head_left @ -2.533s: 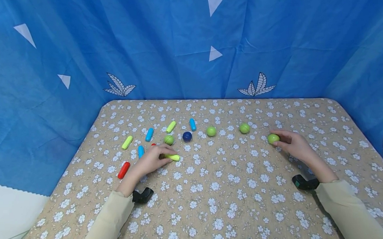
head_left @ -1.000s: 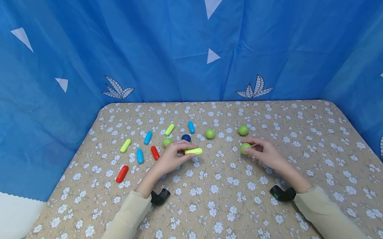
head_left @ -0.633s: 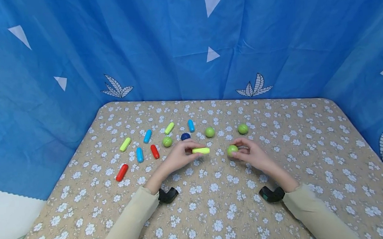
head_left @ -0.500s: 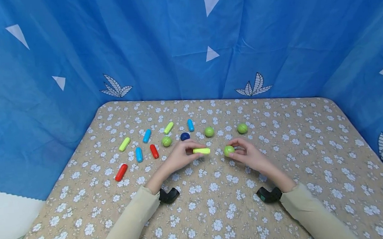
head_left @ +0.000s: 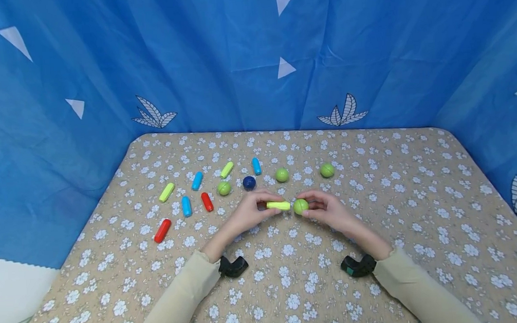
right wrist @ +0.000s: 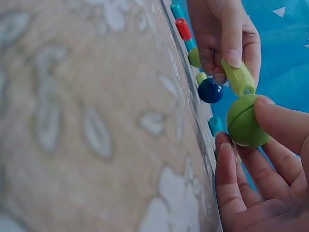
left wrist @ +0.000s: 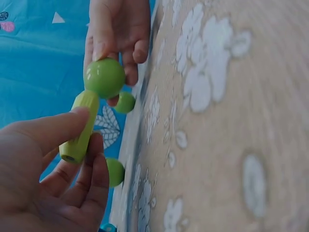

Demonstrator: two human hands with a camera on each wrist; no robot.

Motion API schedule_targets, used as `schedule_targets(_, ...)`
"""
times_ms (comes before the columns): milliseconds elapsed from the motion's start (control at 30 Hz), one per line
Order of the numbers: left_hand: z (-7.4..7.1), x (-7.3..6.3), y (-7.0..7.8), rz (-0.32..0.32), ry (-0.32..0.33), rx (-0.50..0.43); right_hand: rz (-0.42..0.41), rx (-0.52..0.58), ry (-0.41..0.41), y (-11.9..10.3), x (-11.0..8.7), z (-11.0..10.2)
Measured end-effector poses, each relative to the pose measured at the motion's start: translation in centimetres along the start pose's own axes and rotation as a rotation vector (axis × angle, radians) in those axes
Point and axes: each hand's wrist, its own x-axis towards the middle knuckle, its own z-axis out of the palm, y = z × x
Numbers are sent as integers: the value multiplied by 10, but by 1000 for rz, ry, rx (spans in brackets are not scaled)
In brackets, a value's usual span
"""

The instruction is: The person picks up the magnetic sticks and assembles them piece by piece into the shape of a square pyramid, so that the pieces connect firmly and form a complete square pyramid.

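Note:
Between thumb and fingers, my left hand (head_left: pixel 249 213) pinches a short yellow-green rod (head_left: pixel 279 206), its free end pointing right. My right hand (head_left: pixel 331 214) grips a green ball (head_left: pixel 301 206) in the same way, just right of that end. In the right wrist view the rod (right wrist: pixel 237 79) shows a small hole in the end facing the ball (right wrist: pixel 246 121), which has a seam line round it. Seen from the left wrist, the rod's (left wrist: pixel 79 130) tip is right at the surface of the ball (left wrist: pixel 104 78). Both are held above the flowered cloth.
Behind the hands lie a dark blue ball (head_left: pixel 249 183) and green balls (head_left: pixel 282 175). Blue rods (head_left: pixel 187 206), red rods (head_left: pixel 162 230) and more yellow-green rods (head_left: pixel 166 192) are scattered at left. A blue curtain (head_left: pixel 253 59) hangs beyond the table's far edge.
My right hand has carried the green ball leftward from the right side, and my left hand has brought the yellow-green rod rightward. Rod and ball now meet end to surface in view.

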Motion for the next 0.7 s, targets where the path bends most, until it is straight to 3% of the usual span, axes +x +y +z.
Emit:
schedule_targets(467, 8, -1, -1, -24, 20, -1, 7, 69, -36, 0, 0, 5)
schedule_targets(700, 7, -3, -4, -81, 13, -97, -5, 41, -12, 2, 0, 4)
